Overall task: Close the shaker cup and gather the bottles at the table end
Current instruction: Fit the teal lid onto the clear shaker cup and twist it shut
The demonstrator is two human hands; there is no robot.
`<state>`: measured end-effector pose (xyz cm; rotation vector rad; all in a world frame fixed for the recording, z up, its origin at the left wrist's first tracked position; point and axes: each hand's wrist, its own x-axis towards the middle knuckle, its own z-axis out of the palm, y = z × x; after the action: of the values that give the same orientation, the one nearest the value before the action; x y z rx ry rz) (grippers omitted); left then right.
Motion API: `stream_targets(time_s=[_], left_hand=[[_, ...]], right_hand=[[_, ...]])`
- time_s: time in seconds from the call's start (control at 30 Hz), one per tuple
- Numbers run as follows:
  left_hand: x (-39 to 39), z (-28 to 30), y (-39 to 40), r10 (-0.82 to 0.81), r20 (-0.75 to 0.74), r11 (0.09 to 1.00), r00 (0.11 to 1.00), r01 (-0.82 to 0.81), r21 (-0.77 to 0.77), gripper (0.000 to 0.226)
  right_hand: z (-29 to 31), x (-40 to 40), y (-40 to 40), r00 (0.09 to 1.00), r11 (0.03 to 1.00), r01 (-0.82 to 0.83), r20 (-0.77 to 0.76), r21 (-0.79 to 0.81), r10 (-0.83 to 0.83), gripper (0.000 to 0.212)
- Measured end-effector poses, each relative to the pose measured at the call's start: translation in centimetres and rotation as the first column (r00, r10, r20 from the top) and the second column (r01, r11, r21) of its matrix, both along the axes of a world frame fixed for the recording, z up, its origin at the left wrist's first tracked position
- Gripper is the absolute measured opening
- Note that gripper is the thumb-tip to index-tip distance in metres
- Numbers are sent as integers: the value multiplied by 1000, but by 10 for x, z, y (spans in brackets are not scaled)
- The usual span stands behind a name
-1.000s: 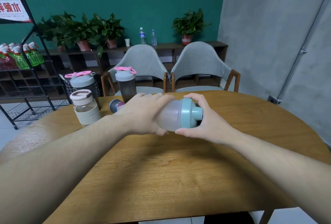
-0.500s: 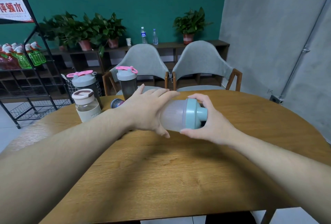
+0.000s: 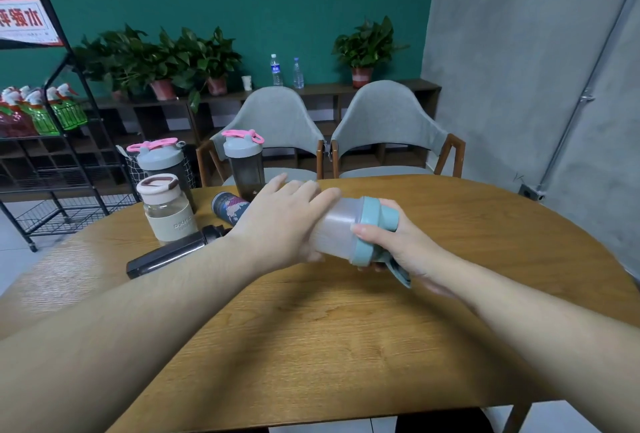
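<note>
A frosted shaker cup [image 3: 337,228] with a teal lid [image 3: 369,230] is held on its side above the wooden table [image 3: 346,346]. My left hand [image 3: 280,221] wraps the cup's body, fingers stretched over it. My right hand [image 3: 398,242] grips the teal lid end; a teal flap hangs below it. At the table's far left end stand two grey shakers with pink caps [image 3: 161,164] [image 3: 244,162] and a clear bottle with a beige sleeve [image 3: 166,207]. A black bottle [image 3: 173,254] and a patterned dark can [image 3: 228,207] lie on their sides there.
Two grey chairs [image 3: 388,128] stand behind the table's far edge. A black wire rack [image 3: 52,142] with green spray bottles is at the left. A low shelf with potted plants [image 3: 162,58] and two water bottles lines the green wall.
Both hands have shifted the shaker cup slightly right and lower, and my right hand has turned around the lid so the flap shows below. The black bottle is now uncovered beside my left forearm.
</note>
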<state>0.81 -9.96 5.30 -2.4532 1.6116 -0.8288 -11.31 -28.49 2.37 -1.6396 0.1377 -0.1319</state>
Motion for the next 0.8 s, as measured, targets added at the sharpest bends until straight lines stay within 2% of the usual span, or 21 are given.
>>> stream_targets(time_s=[0.07, 0.1, 0.17, 0.27, 0.33, 0.37, 0.43, 0.53, 0.6, 0.63, 0.73, 0.8], left_hand=[[-1, 5, 2, 35, -160, 998, 987, -26, 60, 116], [-1, 9, 2, 44, -236, 996, 971, -25, 84, 122], [-1, 18, 0, 59, -335, 991, 940, -16, 131, 130], [-3, 26, -4, 105, -410, 978, 906, -20, 207, 121], [-5, 22, -4, 124, -416, 976, 901, -35, 216, 107], [-6, 19, -3, 120, -408, 979, 905, -41, 197, 102], [-8, 11, -2, 60, -313, 993, 948, -25, 115, 96], [-5, 1, -1, -34, -38, 999, 999, 33, -10, 93], [-3, -2, -2, -52, 39, 997, 998, 54, -52, 94], [-3, -3, -1, -54, 37, 997, 998, 56, -50, 95], [-4, -2, 0, -15, -105, 1000, 994, 13, -12, 103], [-4, 5, 1, 7, -280, 1000, 960, -6, 6, 113]], right_hand=[[-3, -1, -3, 995, 980, 58, 96, -192, -40, 80], [-3, -3, -6, 988, 936, 88, 152, -341, -37, 85], [-1, -9, -11, 977, 786, 129, 214, -605, 5, 90], [4, -14, -12, 962, 578, 126, 242, -806, 127, 97], [4, -15, -12, 957, 520, 129, 244, -845, 158, 98], [3, -14, -12, 961, 536, 126, 237, -835, 143, 98], [-3, -12, -10, 972, 675, 118, 224, -728, 71, 93], [-7, -5, -3, 986, 944, 76, 166, -322, -23, 84], [-5, -1, 2, 998, 996, 35, 49, -81, -31, 78], [-3, 0, 3, 1000, 999, 20, 1, -29, -19, 76], [-4, -1, 2, 1000, 999, 8, -16, -54, -9, 71], [-6, -2, -2, 998, 972, 28, 68, -234, -13, 77]])
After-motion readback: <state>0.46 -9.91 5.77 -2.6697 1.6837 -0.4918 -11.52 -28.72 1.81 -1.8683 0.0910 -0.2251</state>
